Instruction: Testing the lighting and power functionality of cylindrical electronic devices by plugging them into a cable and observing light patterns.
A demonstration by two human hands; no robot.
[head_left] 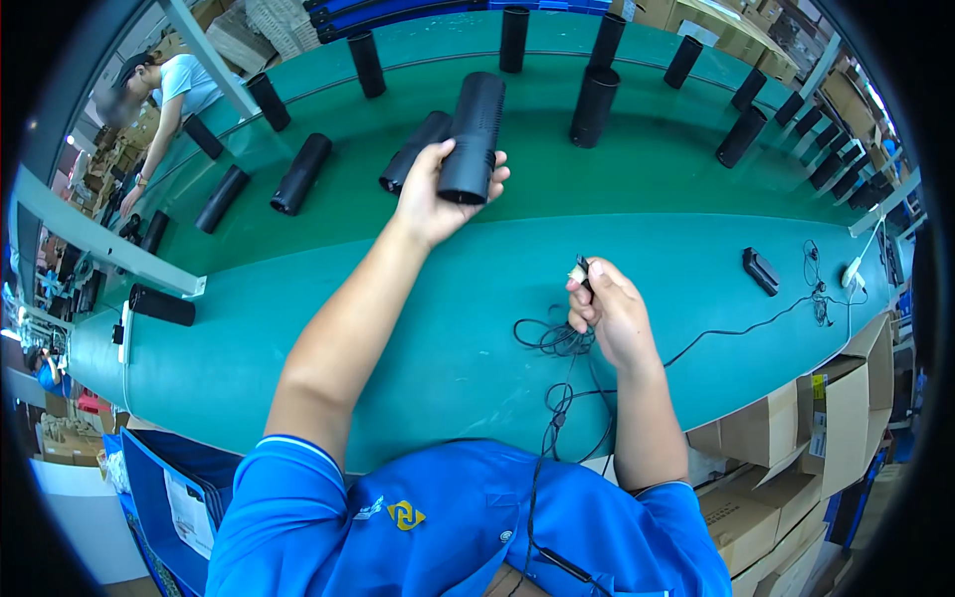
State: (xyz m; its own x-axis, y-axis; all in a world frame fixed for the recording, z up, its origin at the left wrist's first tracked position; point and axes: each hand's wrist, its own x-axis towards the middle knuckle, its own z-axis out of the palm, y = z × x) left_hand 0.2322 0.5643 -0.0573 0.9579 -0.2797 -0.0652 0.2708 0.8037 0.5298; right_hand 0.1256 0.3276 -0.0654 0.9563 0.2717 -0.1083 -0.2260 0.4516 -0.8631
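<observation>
My left hand (433, 194) is wrapped round a black cylinder (476, 134), raised over the far green strip of the bench and tilted, its near end showing an open rim. Over the lighter front part of the bench, my right hand (609, 308) pinches a small black cable plug (584, 269) between thumb and fingers. A black cable (557, 340) lies in loose coils beside and below that hand, and part of it runs down over my shirt. Another black cylinder (413, 154) lies just behind my left hand, partly hidden by it.
More black cylinders stand or lie along the green strip, such as one at right (594, 106) and one at left (301, 174). A small black device (761, 271) and a white power strip (853, 273) sit at the right. Cardboard boxes (766, 497) stand below. A co-worker (184, 85) reaches in far left.
</observation>
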